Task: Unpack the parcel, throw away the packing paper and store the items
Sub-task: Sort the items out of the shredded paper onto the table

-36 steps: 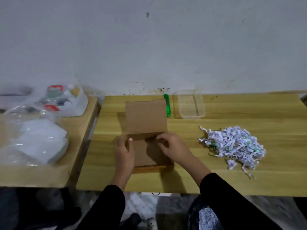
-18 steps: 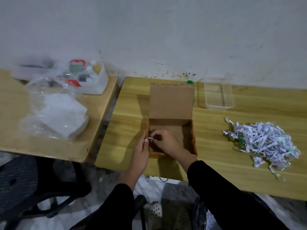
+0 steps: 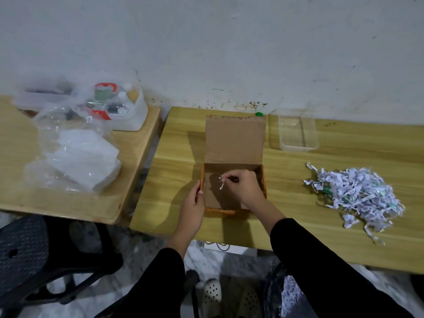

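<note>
Head: left grip (image 3: 193, 203) clasps box (image 3: 213, 197), lid (image 3: 235, 138) upright far side; right grip (image 3: 243, 187) pinches dangling shred (image 3: 222, 186).

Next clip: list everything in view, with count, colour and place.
right table: 1, light wood, centre and right
left table: 1, light wood, left
box: 1, brown, open, on right table
pile of shreds: 1, white with green flecks, right of box
shred: 1, white, over box floor
tub: 1, clear, right of box lid, by wall
green thing: 1, behind box lid, mostly hidden
bag: 1, clear with white contents, on left table
bin: 1, white, holds bottles, behind bag
stool: 1, black, floor, lower left
left hand: 1, holds box's left wall
right hand: 1, pinches shred inside box
</note>
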A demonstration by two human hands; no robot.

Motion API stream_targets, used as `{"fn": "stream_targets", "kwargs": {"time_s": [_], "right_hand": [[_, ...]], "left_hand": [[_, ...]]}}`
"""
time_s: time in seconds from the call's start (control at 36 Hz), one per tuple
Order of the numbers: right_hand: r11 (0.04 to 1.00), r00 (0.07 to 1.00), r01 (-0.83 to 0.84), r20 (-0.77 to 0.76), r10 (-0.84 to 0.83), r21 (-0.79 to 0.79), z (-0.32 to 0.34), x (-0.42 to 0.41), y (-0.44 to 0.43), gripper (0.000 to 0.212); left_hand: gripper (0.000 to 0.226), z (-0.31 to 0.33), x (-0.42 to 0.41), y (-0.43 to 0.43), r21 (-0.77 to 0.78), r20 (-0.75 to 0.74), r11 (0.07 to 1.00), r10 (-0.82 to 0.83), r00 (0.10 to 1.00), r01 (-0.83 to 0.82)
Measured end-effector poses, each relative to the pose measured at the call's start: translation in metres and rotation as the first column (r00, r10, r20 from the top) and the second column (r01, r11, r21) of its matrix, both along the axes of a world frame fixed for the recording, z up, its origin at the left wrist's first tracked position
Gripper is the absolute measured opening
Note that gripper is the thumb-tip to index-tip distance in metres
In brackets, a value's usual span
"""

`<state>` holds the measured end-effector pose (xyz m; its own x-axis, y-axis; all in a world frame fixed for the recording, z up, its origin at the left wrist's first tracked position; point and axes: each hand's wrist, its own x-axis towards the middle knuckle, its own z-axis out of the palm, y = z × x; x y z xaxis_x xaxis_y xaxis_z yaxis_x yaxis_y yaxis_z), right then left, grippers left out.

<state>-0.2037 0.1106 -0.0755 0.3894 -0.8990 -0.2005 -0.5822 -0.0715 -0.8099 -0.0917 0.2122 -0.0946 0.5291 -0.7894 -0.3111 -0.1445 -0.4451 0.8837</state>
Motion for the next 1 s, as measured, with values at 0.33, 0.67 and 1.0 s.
{"fn": "stream_targets", "kwargs": {"time_s": [0.33,0.67,1.0], "right_hand": [[0.955,0.974,0.224,-0.002,-0.229,-0.196,0.04,-0.139,-0.041,0.018],[0.941,0.917,0.221,-0.272,-0.29,-0.258,-0.027,-0.346,-0.044,0.048],[0.832,0.845,0.43,-0.169,-0.507,-0.35,-0.022,-0.384,-0.054,0.034]], "left_hand": [[0.03,0.057,-0.072,-0.066,-0.258,0.28,0.94,-0.148,0.949,0.223],[0.062,-0.016,-0.269,-0.14,0.269,0.713,0.41,-0.694,0.106,0.872],[0.025,-0.027,-0.227,-0.167,0.021,0.569,0.781,-0.523,0.635,0.624]]}}
